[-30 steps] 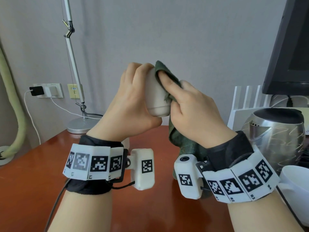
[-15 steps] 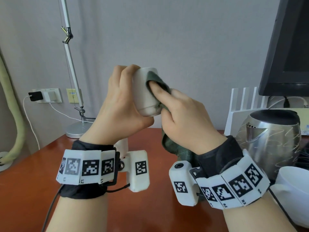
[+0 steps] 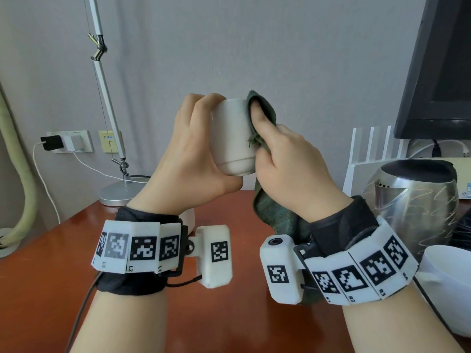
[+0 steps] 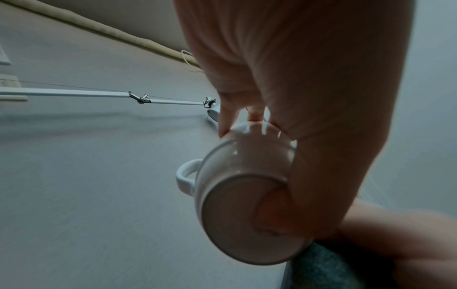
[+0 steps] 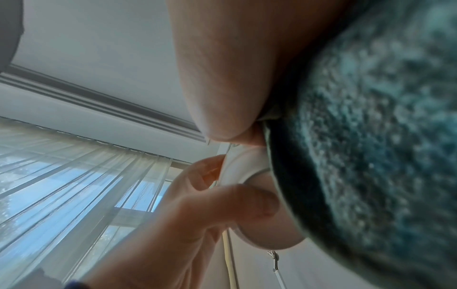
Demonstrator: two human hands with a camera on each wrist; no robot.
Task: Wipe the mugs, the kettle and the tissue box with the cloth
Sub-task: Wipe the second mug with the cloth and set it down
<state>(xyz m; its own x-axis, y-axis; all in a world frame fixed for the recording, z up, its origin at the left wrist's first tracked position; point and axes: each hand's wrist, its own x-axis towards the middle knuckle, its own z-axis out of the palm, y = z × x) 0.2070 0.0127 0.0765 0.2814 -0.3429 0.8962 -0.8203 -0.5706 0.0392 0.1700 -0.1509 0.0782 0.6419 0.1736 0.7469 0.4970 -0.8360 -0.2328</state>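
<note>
My left hand [image 3: 193,159] grips the white mug [image 3: 233,135] by its body, raised above the table [image 3: 51,263]. My right hand [image 3: 285,159] pinches the soft cloth [image 3: 262,110] against its side. Glazed ceramic, likely slippery and breakable: hold firmly.

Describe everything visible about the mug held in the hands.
The mug is plain white, glossy like ceramic, with a rounded body that narrows to a flat ringed base and one loop handle, seen from the left wrist. It is held up above the table, roughly upright in the head view. The left hand grips it, fingertips over the rim and thumb under the base. The right hand presses the dark green cloth against its side. Its inside is hidden.
</note>
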